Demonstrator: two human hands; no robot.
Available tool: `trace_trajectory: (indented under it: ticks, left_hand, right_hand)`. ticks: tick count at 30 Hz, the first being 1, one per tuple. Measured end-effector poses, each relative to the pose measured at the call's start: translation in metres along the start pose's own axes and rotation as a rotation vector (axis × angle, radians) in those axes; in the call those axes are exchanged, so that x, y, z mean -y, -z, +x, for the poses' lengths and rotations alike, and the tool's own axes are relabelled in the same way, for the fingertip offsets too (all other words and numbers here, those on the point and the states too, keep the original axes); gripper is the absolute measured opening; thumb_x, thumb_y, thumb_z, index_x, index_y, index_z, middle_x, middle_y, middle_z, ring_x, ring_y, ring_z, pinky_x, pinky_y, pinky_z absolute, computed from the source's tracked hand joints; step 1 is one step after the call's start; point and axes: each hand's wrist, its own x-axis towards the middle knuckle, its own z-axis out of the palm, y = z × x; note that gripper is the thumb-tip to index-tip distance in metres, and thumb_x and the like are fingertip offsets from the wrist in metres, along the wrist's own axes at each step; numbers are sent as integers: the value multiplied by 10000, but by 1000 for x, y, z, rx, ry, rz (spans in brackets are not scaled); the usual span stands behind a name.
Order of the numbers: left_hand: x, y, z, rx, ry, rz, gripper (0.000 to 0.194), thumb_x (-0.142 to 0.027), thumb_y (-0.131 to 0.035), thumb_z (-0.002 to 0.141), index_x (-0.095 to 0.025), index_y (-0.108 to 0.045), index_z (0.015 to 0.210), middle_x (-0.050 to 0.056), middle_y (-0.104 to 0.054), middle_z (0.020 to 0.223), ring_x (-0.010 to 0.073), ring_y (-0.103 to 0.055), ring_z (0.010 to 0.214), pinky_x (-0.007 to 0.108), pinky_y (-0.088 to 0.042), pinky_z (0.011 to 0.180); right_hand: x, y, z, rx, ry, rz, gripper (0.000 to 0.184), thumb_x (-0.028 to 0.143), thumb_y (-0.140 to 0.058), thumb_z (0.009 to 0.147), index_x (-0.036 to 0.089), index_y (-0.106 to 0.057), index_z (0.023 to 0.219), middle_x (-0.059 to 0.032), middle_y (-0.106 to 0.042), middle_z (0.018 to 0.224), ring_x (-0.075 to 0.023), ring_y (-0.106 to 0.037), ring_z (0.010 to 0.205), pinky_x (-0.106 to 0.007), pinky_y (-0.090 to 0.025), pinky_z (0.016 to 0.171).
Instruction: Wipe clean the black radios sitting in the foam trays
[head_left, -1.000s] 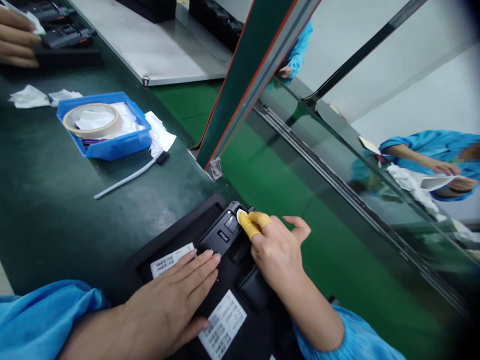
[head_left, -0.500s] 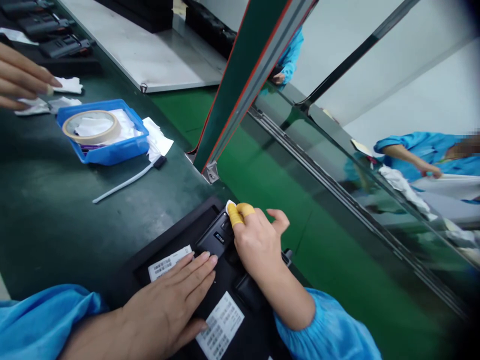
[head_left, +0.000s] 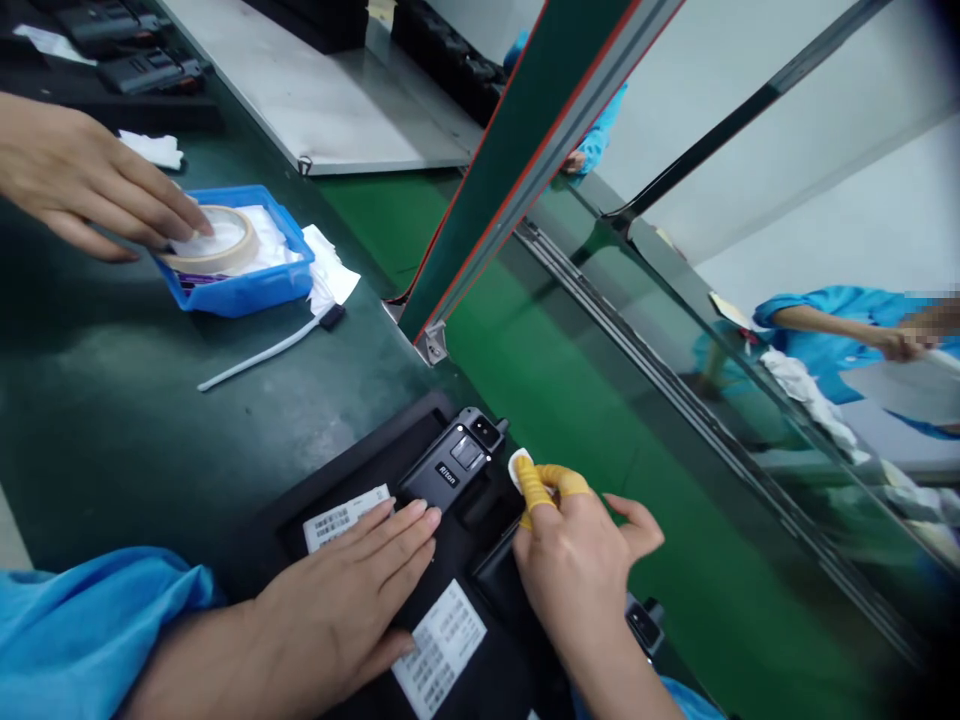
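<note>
- We rest the left hand [head_left: 341, 595] flat on the lower part of the black device [head_left: 450, 465]; its fingers are extended and lie close together, with the thumb apart over the lower printed label [head_left: 441, 645].
- We pinch a small white wipe [head_left: 517, 470] between the covered fingertips of the right hand [head_left: 577, 545]. Yellow covers [head_left: 536, 487] wrap these fingers. The wipe is near the device's upper end, apart from it.
- The device lies at a slant in the black tray [head_left: 427, 412], its "Riton" marking and upper end exposed.
- The upper printed label [head_left: 346, 517] lies in the tray beside the device, partly under our left fingers.
- A dark part [head_left: 491, 565] sits in the tray near our right wrist. The end of another device [head_left: 645, 625] shows beyond that wrist.
- On the green tabletop [head_left: 135, 430], the blue bin [head_left: 247, 297] holds a tape roll [head_left: 244, 255] and white wipes [head_left: 276, 240].
- A co-worker's hand [head_left: 105, 190] extends over the tape roll; we cannot tell whether it touches.
- White cloths [head_left: 334, 282] lie beside the bin, next to the black end of a pale tube [head_left: 262, 355].
- More black devices [head_left: 154, 72] lie at the far left.
</note>
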Motion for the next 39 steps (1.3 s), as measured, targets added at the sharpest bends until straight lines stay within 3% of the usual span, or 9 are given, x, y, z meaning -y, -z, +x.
trace_trajectory:
  ticks: [5, 9, 16, 20, 23, 25, 31, 34, 39]
  left_hand:
    - [1, -3, 1, 55, 23, -70, 569, -262, -578, 829, -43, -458, 1340, 198, -351, 1462, 326, -356, 1352, 488, -320, 1113]
    - [1, -4, 1, 49, 42, -98, 590, -284, -569, 842, -52, -421, 1364, 192, -341, 1471, 303, -318, 1375, 468, -283, 1137]
    - [0, 3, 3, 78, 27, -97, 553, -299, -554, 863, -34, -453, 1338, 197, -350, 1464, 299, -316, 1378, 456, -272, 1144]
    - [-1, 7, 5, 144, 47, -115, 603, -294, -576, 844, -31, -423, 1364, 189, -334, 1474, 304, -312, 1379, 466, -285, 1137]
    - [0, 8, 4, 166, 59, -119, 638, -307, -580, 843, -57, -383, 1396, 174, -311, 1491, 286, -288, 1394, 467, -262, 1147]
    - [1, 8, 3, 153, 55, -116, 648, -314, -580, 846, -64, -370, 1406, 165, -302, 1498, 280, -270, 1402, 465, -245, 1155]
    - [6, 3, -1, 56, 19, -62, 629, -359, -570, 861, -79, -390, 1396, 158, -310, 1500, 271, -270, 1404, 444, -234, 1161]
    - [7, 2, -3, 35, 14, -10, 594, -374, -556, 873, -81, -429, 1374, 159, -309, 1500, 274, -271, 1403, 450, -245, 1156]
    - [13, 2, -4, -6, -8, 77, 593, -417, -515, 895, -100, -420, 1387, 144, -319, 1497, 265, -280, 1399, 464, -276, 1141]
  right_hand:
    - [27, 3, 8, -26, 229, 132, 316, 27, -395, 825, 186, -661, 884, -41, -683, 834, -158, -502, 710, -393, -247, 854]
    - [42, -1, 17, 5, 283, 185, 320, 53, -394, 859, 187, -653, 725, -60, -702, 913, -153, -519, 730, -404, -238, 869]
    - [36, 6, -1, 52, 185, 157, 344, 23, -348, 858, 170, -642, 756, -64, -683, 882, -151, -520, 713, -402, -255, 870]
    - [48, 5, 4, 33, 159, 142, 321, 29, -365, 850, 161, -651, 787, -51, -652, 790, -151, -497, 679, -397, -258, 854]
    - [57, 2, 13, 27, 163, 145, 352, 18, -378, 828, 186, -607, 621, -32, -612, 707, -159, -488, 680, -399, -238, 850]
    - [58, 2, 14, 29, 154, 130, 369, 14, -389, 817, 195, -567, 548, -28, -597, 685, -165, -486, 693, -402, -224, 859]
    - [52, 7, -2, 55, 118, 29, 311, 8, -432, 784, 182, -636, 627, -28, -591, 691, -168, -490, 700, -406, -226, 870]
    - [42, 13, -17, 102, 20, 42, 302, -15, -447, 748, 182, -645, 634, -16, -592, 682, -159, -502, 707, -416, -229, 878]
    - [-5, 53, -59, 90, -407, 343, 212, 107, -529, 736, 224, -705, 728, -27, -651, 802, -169, -536, 763, -425, -308, 859]
